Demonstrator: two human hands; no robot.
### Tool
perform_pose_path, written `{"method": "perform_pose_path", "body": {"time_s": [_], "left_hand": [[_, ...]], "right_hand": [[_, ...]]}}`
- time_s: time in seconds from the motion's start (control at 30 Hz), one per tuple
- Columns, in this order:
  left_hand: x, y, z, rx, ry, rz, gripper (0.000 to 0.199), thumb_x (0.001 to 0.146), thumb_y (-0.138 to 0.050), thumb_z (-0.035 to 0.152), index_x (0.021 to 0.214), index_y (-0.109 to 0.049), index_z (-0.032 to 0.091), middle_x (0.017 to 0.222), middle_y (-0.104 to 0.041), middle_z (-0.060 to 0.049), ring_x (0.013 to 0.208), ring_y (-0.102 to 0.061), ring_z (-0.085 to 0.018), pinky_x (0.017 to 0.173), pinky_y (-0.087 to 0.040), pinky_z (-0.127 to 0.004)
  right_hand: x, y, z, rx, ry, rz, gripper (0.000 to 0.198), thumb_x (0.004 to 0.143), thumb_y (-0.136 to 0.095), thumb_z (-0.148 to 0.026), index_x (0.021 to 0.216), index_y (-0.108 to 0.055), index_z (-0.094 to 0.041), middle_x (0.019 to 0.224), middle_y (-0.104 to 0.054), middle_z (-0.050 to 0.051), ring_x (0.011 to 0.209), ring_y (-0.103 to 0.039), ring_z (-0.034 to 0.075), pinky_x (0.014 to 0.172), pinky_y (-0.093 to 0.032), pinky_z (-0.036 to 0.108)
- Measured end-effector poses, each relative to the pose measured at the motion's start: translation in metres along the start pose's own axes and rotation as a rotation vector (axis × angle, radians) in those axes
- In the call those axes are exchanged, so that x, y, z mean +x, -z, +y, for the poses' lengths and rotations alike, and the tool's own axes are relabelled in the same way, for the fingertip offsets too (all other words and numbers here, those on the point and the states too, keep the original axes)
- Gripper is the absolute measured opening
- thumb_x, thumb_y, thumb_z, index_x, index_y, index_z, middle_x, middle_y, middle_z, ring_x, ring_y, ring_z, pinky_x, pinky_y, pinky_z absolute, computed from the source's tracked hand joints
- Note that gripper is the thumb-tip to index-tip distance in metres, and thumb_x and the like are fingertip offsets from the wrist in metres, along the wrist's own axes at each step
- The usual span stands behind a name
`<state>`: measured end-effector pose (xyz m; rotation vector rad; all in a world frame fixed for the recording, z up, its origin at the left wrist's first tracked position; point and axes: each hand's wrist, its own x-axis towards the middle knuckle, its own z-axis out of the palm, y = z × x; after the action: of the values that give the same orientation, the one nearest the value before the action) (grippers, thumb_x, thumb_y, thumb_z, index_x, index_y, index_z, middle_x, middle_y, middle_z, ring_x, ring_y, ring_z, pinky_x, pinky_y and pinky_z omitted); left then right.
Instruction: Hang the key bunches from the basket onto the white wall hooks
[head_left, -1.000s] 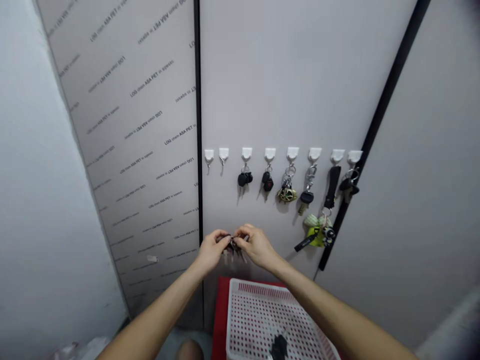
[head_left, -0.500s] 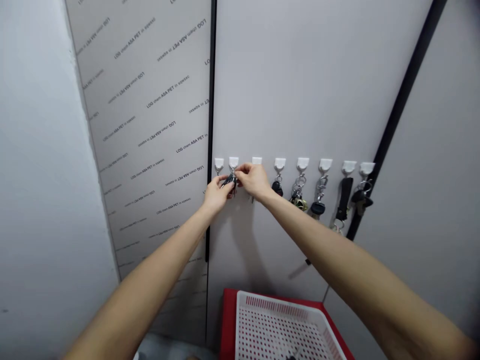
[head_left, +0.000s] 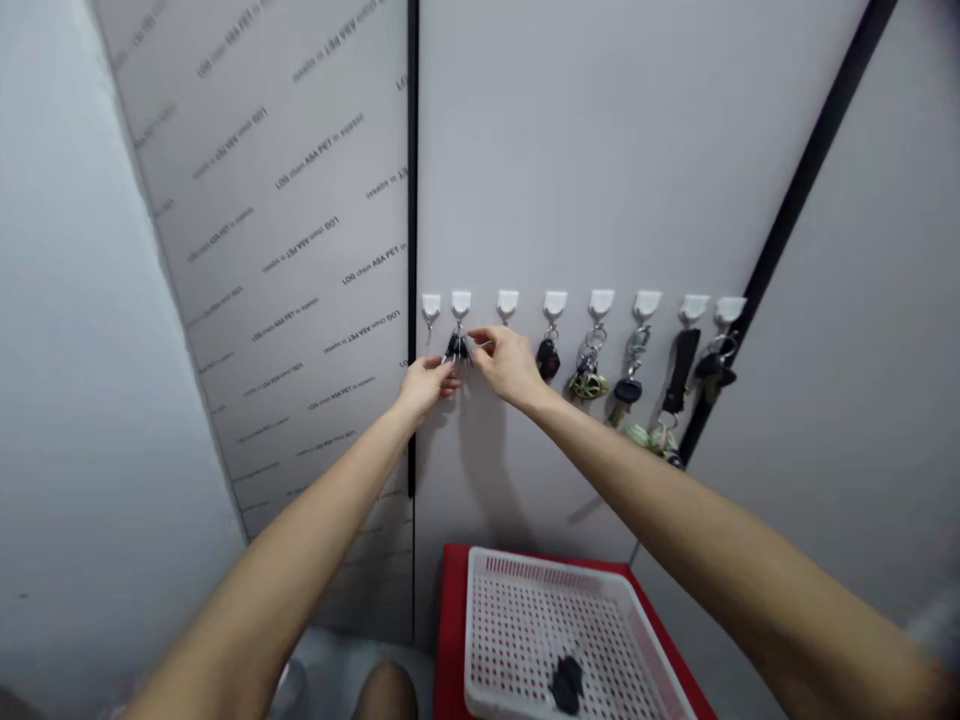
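Note:
A bunch of black-headed keys (head_left: 456, 347) hangs from the second white hook (head_left: 461, 303) from the left. My left hand (head_left: 429, 388) is just below and left of the bunch, its fingers apart and the tips close to the keys. On the other side, my right hand (head_left: 511, 366) has its thumb and forefinger parted beside the keys, holding nothing that I can see. It covers whatever hangs below the third hook (head_left: 508, 302). The leftmost hook (head_left: 431, 306) carries a small metal clasp (head_left: 429, 328).
Farther right along the row hang a black key fob (head_left: 548, 358), brassy keys (head_left: 587, 384), a black-headed key (head_left: 627, 390), a black strap (head_left: 681, 370) and dark keys (head_left: 716, 370). Below, a white perforated basket (head_left: 480, 690) holding black keys (head_left: 567, 684) rests on a red surface (head_left: 450, 640).
Both hands have loosened from the key bunch, which now hangs from the second hook. My left hand has drawn slightly down and left. The view has tipped downward, showing more of the basket.

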<state>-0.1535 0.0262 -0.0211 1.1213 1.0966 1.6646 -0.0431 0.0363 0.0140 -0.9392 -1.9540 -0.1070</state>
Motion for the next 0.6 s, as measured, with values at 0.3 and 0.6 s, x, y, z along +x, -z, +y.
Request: {"method": "perform_pose_path", "body": {"time_s": [0.3,0.6], "left_hand": [[-0.084,0.008,-0.124,0.242,0.25,-0.29,0.018,0.064,-0.044,0.015,0.082,-0.043,0.013,0.06,-0.052,0.001,0.051,-0.049,-0.007,0.05,-0.037,-0.019],[-0.134,-0.022,-0.181,0.451,0.269,-0.755,0.018,0.061,-0.045,0.017,0.079,-0.048,0.013,0.059,-0.048,0.002,0.055,-0.046,-0.009,0.052,-0.036,-0.021]], "right_hand": [[-0.207,0.007,0.079,0.056,0.005,-1.066,0.028,0.056,-0.049,-0.012,0.083,-0.057,-0.013,0.073,-0.058,0.004,0.061,-0.05,0.01,0.056,-0.037,0.019],[-0.27,0.004,0.098,-0.081,-0.087,-1.077,0.022,0.053,-0.053,-0.02,0.074,-0.058,-0.016,0.072,-0.055,0.004,0.063,-0.047,0.013,0.053,-0.032,0.02]]}}
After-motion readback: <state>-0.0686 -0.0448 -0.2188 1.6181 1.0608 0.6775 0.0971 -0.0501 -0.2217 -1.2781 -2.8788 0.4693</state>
